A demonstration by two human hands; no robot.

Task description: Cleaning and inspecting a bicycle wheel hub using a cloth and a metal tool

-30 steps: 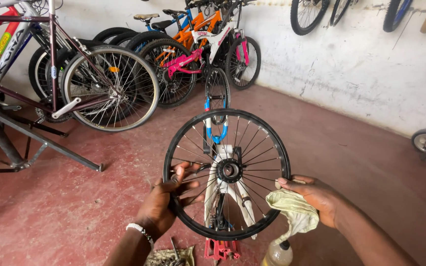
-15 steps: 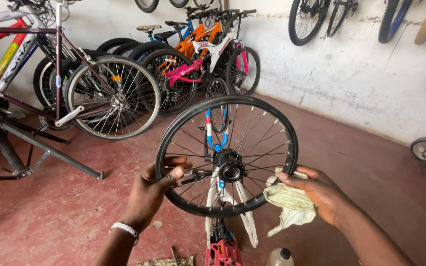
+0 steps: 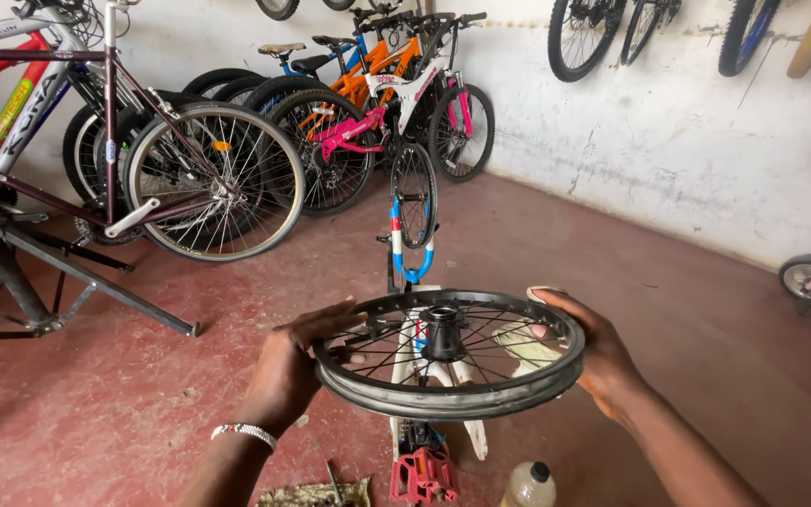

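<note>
1. Head view: your left hand (image 3: 288, 371) grips the near-left side of a small bare bicycle wheel (image 3: 451, 355), thumb lying over the top of the rim and fingers curled beneath it.
2. Your right hand (image 3: 598, 352) clasps the opposite side of the rim, and it also pins a pale yellowish rag (image 3: 529, 340) against the spokes just inside the rim.
3. The wheel sits between your two hands, held almost flat, its black hub (image 3: 444, 329) pointing up in the middle and the spokes fanning out to the rim.
4. A beaded white bracelet (image 3: 245, 431) circles your left wrist.
5. Straight below the wheel, between your forearms, an upturned small bike frame (image 3: 409, 268) in white and blue stands on the floor, its remaining little wheel rising just beyond your hands.
6. A red pedal (image 3: 422, 473) of that frame lies near your right forearm, just beside a plastic bottle with a black cap (image 3: 528, 484).
7. Near your left forearm a dirty cloth with a tool on it (image 3: 316, 493) lies on the red floor (image 3: 143, 413).
8. Well beyond your left hand, a row of parked bicycles (image 3: 237, 141) leans by the white wall (image 3: 668, 131); a black repair stand (image 3: 39, 272) is far out to your left.
</note>
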